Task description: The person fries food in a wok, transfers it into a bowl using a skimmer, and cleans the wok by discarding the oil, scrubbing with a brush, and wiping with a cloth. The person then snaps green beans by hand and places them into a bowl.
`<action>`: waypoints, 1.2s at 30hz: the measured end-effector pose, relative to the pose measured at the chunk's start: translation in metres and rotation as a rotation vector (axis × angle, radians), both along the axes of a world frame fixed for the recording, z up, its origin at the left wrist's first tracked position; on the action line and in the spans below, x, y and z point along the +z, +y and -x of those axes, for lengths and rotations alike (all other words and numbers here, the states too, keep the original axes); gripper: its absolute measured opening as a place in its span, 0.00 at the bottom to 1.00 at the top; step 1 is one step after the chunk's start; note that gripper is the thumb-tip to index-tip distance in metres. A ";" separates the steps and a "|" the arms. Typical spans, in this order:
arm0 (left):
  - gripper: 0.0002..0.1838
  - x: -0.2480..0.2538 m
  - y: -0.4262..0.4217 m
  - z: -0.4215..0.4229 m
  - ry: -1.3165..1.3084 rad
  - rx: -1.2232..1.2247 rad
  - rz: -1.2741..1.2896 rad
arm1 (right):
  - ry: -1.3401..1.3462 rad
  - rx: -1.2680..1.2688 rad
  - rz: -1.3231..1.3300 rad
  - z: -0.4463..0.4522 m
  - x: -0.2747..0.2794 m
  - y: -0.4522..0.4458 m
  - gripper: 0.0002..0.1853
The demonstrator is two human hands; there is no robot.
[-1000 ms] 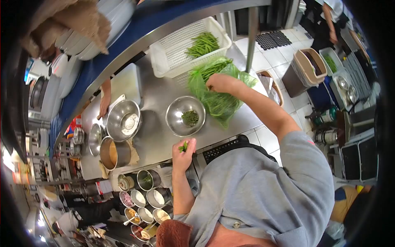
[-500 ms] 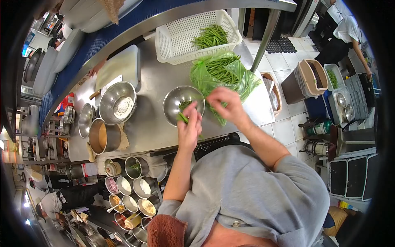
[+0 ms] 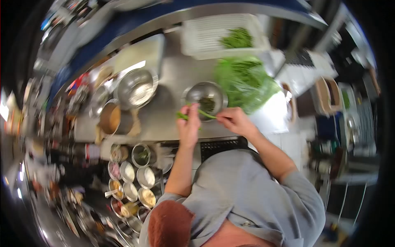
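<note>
My left hand [image 3: 189, 129] is closed around a few green beans [image 3: 181, 116], whose ends stick out past the fingers. One green bean [image 3: 207, 115] stretches between my two hands, its far end pinched by the fingertips of my right hand [image 3: 236, 121]. Both hands are at the near rim of a steel bowl [image 3: 191, 95], which has small green bits [image 3: 207, 103] at its bottom. Just beyond my right hand lies a green plastic bag [image 3: 257, 96] full of green beans. The whole view is blurred by motion.
A white perforated basket [image 3: 201, 46] with more green beans stands at the back. To the left are a steel colander [image 3: 138, 88], a pot [image 3: 110, 118] and a cutting board [image 3: 142, 57]. Several ingredient containers [image 3: 146, 177] sit below left. A bin [image 3: 325, 96] stands right.
My right hand has come down from beside the bag and now grips the end of a bean at my left hand. The camera view has shifted, moving the table things rightward.
</note>
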State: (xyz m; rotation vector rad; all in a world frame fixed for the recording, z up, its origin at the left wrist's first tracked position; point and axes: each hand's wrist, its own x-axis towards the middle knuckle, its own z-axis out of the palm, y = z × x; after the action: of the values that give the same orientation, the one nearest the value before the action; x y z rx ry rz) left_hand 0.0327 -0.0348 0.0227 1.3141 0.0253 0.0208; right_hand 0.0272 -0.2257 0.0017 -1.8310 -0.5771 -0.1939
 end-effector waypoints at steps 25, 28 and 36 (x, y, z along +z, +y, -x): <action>0.09 0.007 0.027 0.038 -0.285 -0.240 -0.929 | -0.325 0.279 0.575 -0.016 0.058 0.017 0.09; 0.08 0.009 0.027 0.032 -0.363 -0.227 -0.911 | -0.356 0.339 0.667 -0.021 0.052 0.005 0.07; 0.05 0.019 0.022 0.021 -0.525 -0.181 -0.924 | -0.268 0.341 0.465 -0.025 0.051 0.003 0.04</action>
State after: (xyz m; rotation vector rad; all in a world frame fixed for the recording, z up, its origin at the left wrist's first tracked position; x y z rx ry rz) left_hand 0.0113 -0.0132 0.0420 2.1888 -0.6151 0.2466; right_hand 0.0520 -0.2224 0.0530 -2.1274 -1.1901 -0.0760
